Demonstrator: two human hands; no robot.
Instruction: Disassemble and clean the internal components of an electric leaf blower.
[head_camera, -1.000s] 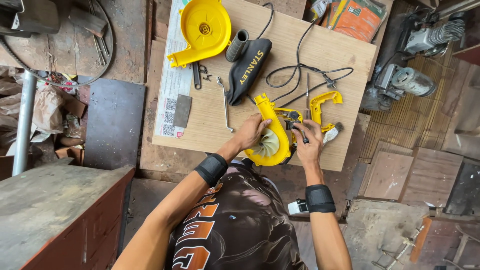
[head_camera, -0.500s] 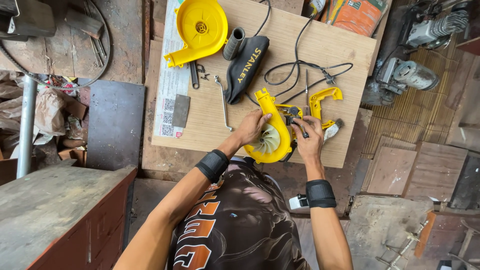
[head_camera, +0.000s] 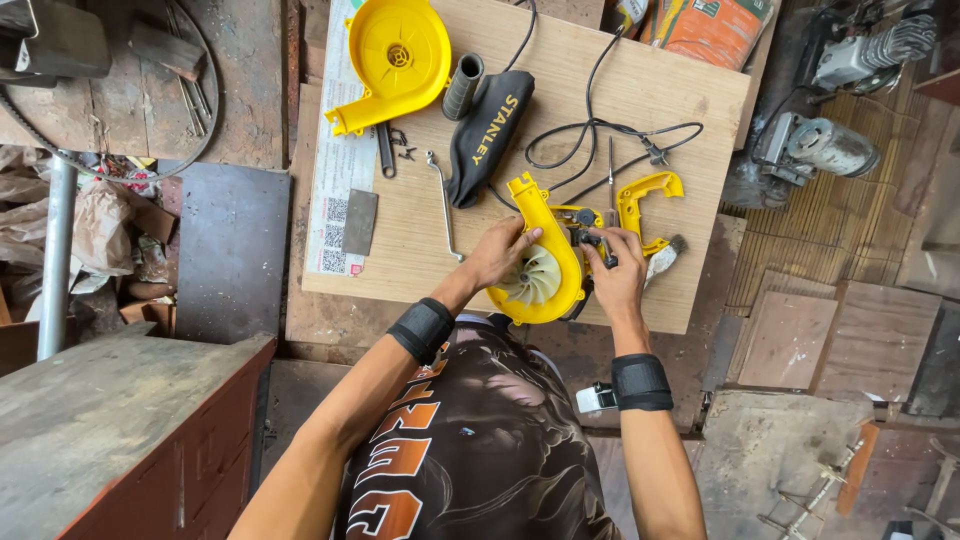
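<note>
At the near edge of a wooden board (head_camera: 640, 100), a person's left hand (head_camera: 497, 258) grips the yellow blower housing (head_camera: 545, 270), its pale impeller exposed. The right hand (head_camera: 617, 275) is closed on the dark motor parts (head_camera: 583, 228) just right of it. A yellow housing cover (head_camera: 395, 55), black dust bag (head_camera: 487, 135) and coiled cord (head_camera: 610, 140) lie farther back.

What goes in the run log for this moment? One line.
left hand on yellow plastic blower housing | right hand at its black motor end | plywood board beneath
</note>
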